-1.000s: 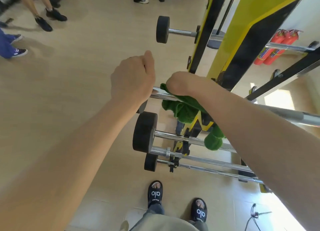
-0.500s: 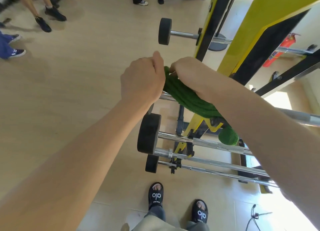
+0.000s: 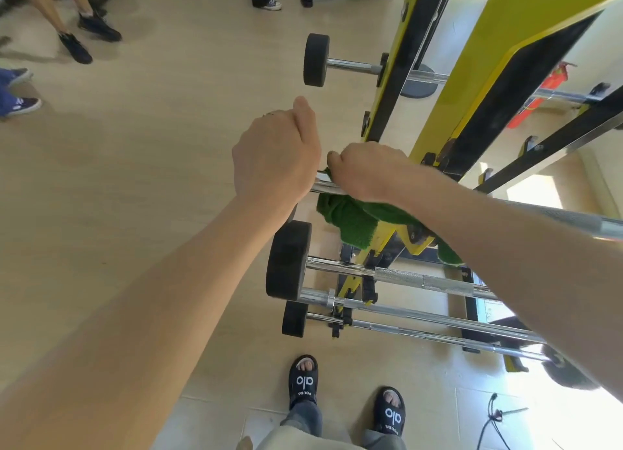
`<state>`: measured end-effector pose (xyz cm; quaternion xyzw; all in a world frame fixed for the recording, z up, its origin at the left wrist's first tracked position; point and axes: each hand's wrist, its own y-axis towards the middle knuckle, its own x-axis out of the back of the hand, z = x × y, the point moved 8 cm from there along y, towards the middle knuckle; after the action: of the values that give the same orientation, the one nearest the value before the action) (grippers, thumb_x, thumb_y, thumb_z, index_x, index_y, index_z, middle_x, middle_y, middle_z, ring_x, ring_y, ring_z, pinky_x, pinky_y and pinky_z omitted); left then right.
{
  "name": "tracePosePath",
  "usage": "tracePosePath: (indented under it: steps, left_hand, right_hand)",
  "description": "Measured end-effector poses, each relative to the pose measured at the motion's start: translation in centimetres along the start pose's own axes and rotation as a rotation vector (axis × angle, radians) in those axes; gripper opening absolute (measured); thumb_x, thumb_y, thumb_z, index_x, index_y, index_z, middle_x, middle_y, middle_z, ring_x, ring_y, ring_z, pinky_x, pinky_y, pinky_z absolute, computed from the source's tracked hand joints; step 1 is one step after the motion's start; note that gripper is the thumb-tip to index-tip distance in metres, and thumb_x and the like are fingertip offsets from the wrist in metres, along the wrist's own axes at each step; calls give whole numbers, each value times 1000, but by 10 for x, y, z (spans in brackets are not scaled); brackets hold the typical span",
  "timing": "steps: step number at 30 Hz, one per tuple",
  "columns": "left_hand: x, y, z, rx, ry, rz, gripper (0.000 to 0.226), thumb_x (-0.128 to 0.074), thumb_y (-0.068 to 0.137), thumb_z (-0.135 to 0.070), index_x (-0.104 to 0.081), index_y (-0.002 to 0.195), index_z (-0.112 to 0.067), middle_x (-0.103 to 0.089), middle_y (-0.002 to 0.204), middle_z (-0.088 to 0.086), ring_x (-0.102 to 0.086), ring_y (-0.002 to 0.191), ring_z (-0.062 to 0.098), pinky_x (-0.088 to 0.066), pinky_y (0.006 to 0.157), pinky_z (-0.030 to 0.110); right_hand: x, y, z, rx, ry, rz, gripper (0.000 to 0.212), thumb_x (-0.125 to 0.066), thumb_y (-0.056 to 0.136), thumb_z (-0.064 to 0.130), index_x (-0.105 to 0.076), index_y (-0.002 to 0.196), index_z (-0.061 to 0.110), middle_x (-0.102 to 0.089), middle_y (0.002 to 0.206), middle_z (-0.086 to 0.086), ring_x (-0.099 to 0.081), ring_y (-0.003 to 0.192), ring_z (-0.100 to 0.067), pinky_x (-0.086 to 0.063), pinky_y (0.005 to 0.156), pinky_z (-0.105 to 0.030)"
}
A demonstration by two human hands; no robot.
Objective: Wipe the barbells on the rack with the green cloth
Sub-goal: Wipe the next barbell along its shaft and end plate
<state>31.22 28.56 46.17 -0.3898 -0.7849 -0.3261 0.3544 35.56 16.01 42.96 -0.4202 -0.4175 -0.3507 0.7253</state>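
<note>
A chrome barbell (image 3: 553, 217) lies across the yellow and black rack (image 3: 499, 61) at hand height. My left hand (image 3: 274, 156) is closed around its left end, hiding the end weight. Right beside it, my right hand (image 3: 365, 174) presses the green cloth (image 3: 350, 222) onto the bar, with the cloth hanging down under my wrist. Below hang more barbells: one with a large black end weight (image 3: 288, 259), and lower chrome bars (image 3: 421, 318) with a small black weight (image 3: 294, 318). Another barbell with a black weight (image 3: 316, 60) sits higher up.
Other people's legs and shoes (image 3: 84, 34) stand at the far left and top on the wooden floor. Red fire extinguishers (image 3: 539, 95) lean behind the rack. My sandalled feet (image 3: 303, 382) stand on tiles below; a black cord (image 3: 495, 419) lies at the lower right.
My right hand slid the green cloth left to my left hand, then back down and slightly right along the bar. My left hand kept its grip on the bar's end.
</note>
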Motion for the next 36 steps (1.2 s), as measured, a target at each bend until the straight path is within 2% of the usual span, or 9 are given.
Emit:
tracePosePath:
  steps: [3, 6, 14, 18, 20, 22, 28, 32, 36]
  left_hand:
    - [1, -1, 0, 7, -7, 4, 63, -15, 105, -41, -72, 86, -19, -68, 84, 1, -55, 74, 23, -36, 69, 33]
    - [3, -2, -1, -3, -9, -3, 63, -16, 105, -41, -72, 87, -19, -69, 85, 2, -58, 76, 23, -37, 69, 32]
    - [-1, 2, 5, 50, -75, 42, 60, -16, 106, -37, -70, 88, -17, -71, 90, -2, -58, 77, 20, -36, 64, 27]
    - [-1, 2, 12, 116, -244, 78, 65, -13, 104, -40, -76, 95, -23, -73, 100, -4, -63, 91, 19, -49, 87, 34]
    - [-1, 1, 10, 129, -286, 92, 64, -14, 103, -39, -76, 94, -25, -73, 101, -6, -64, 92, 18, -49, 90, 35]
    - [0, 2, 11, 139, -281, 90, 62, -15, 102, -37, -75, 90, -25, -73, 99, -6, -64, 92, 18, -49, 90, 35]
    - [1, 0, 9, 103, -238, 89, 57, -18, 104, -33, -71, 86, -24, -72, 97, -4, -61, 92, 20, -48, 89, 34]
    - [3, 2, 6, 76, -205, 67, 55, -19, 103, -32, -69, 82, -22, -71, 92, -2, -62, 87, 23, -49, 84, 35]
    - [3, 2, 6, 59, -192, 60, 60, -17, 100, -38, -71, 84, -17, -71, 89, 0, -63, 83, 23, -52, 82, 40]
  right_hand:
    - [-17, 17, -10, -219, 150, 376, 30, -40, 100, 24, -62, 102, 4, -63, 96, -17, -54, 80, -29, -46, 80, -34]
    - [-22, 19, -5, -289, 283, 460, 30, -47, 96, 32, -67, 96, 10, -70, 92, -15, -63, 74, -29, -54, 87, -41]
    - [-5, -20, 39, 26, 130, -328, 28, -29, 103, 15, -57, 103, 13, -54, 89, 0, -52, 83, -22, -39, 72, -37]
    - [-38, -63, 41, 184, -31, -573, 50, -36, 96, 23, -45, 143, 8, -53, 139, -9, -46, 131, -27, -27, 117, -43]
    - [-48, -64, 34, 269, -263, -467, 80, -59, 83, 23, -27, 152, 3, -37, 153, -14, -34, 141, -32, -18, 122, -45]
    - [-39, -60, 34, 299, -411, -402, 88, -71, 72, 17, -29, 148, 2, -45, 141, -15, -45, 127, -32, -30, 115, -42]
    - [-10, -13, 44, 204, -314, -112, 27, -72, 76, 21, -54, 94, 12, -53, 77, 2, -57, 76, -26, -36, 60, -33]
    - [-27, 7, 23, 34, 159, 589, 31, -86, 68, 25, -73, 92, 11, -75, 87, -3, -69, 89, -25, -51, 85, -35]
    - [-41, 10, 21, -29, 368, 786, 27, -74, 79, 9, -74, 106, 7, -77, 100, -7, -73, 96, -25, -51, 93, -33]
